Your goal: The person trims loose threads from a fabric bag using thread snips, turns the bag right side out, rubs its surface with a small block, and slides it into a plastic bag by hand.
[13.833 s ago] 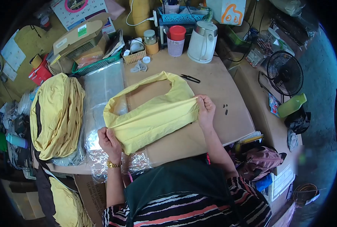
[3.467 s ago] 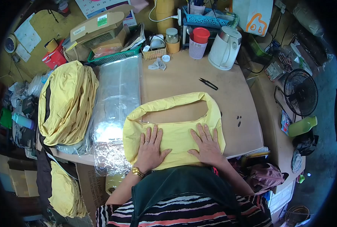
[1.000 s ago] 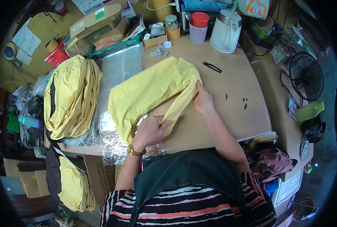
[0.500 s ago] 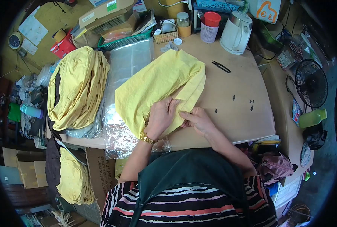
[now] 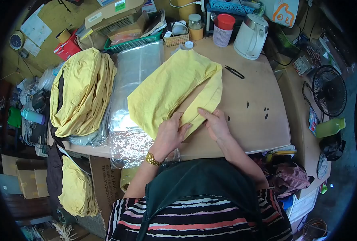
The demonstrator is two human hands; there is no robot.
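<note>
One yellow fabric bag (image 5: 166,88) lies on the tabletop (image 5: 250,130), with a wide, softly creased body and a long strap (image 5: 211,92) forming a closed loop along its right side. The cloth is plain and matte, with shallow wrinkles across the body and a narrow opening between body and strap. The body extends up and to the left of both hands; the strap descends from the upper right corner to the grip. The left hand (image 5: 169,134) holds the lower part of the strap in a narrow grip, thumb and fingers closed on the cloth. The right hand (image 5: 216,123) pinches the outer edge of the strap, thumb on top, just to the right of the left hand. The left portion of the bag overlaps the clear plastic sleeves (image 5: 135,76). Black thread snips (image 5: 234,72) lie just beside the upper right corner of the bag. A bundle of yellow fabric (image 5: 82,96) stands to the left of the sleeves, apart from the bag.
</note>
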